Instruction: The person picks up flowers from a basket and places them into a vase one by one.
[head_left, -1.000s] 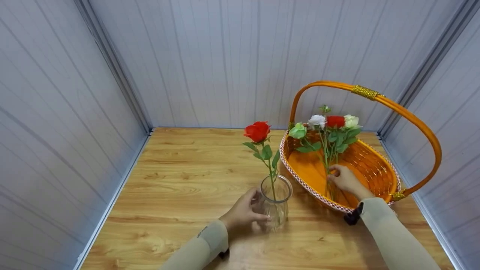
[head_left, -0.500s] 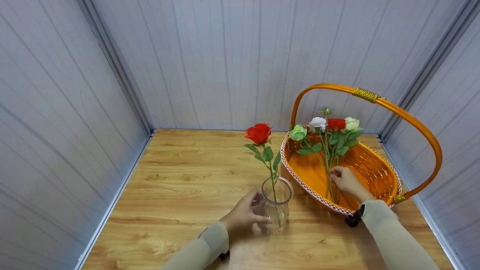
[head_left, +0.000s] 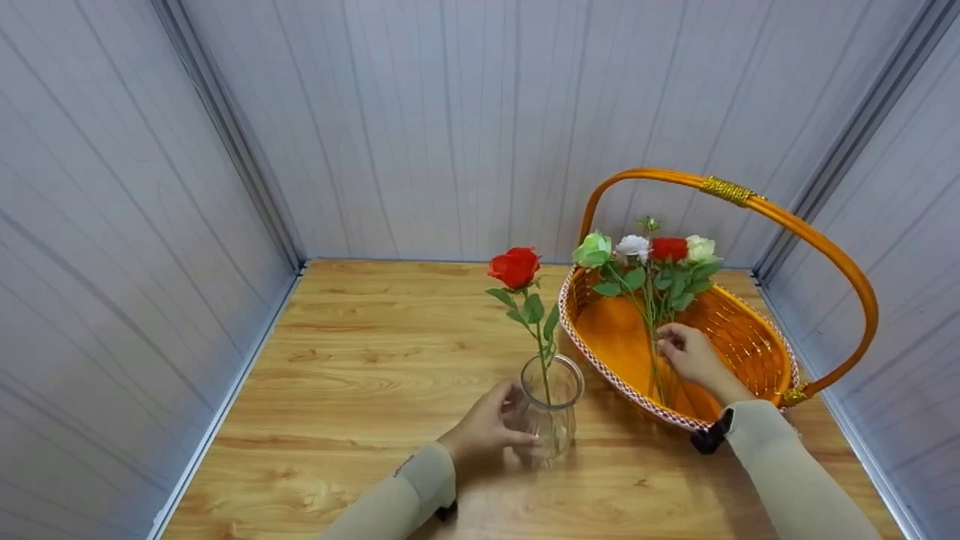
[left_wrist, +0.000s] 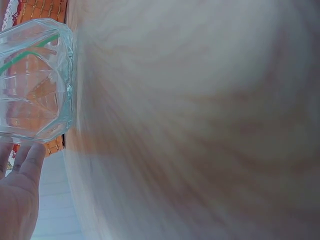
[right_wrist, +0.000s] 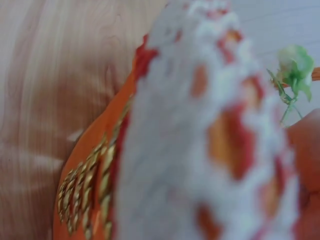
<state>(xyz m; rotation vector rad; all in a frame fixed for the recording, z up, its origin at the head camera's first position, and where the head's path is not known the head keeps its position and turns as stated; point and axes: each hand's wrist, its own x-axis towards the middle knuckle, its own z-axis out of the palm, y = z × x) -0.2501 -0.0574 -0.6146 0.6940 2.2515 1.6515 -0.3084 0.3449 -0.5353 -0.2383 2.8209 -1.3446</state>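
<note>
A clear glass vase (head_left: 556,429) stands on the table with one red rose (head_left: 514,268) leaning left in it. My left hand (head_left: 486,426) holds the vase from its left side, thumb nearer me; fingers touch the faceted glass in the left wrist view (left_wrist: 35,90). Over the orange basket (head_left: 754,356), my right hand (head_left: 696,360) pinches the stem of a pale green rose (head_left: 592,250). Beside it in the basket lie a white rose (head_left: 634,247), a red rose and a cream rose (head_left: 700,249). The right fingertips are largely hidden in the right wrist view.
The basket's tall arched handle (head_left: 832,244) rises over its right side. A red-and-white trimmed rim (right_wrist: 190,150) blocks much of the right wrist view. Pale panel walls (head_left: 450,135) enclose the wooden table (head_left: 360,360) at the back and both sides.
The green rose has risen slightly and shifted left, away from the other roses, with my right hand at its stem. My left hand and the vase stay in place.
</note>
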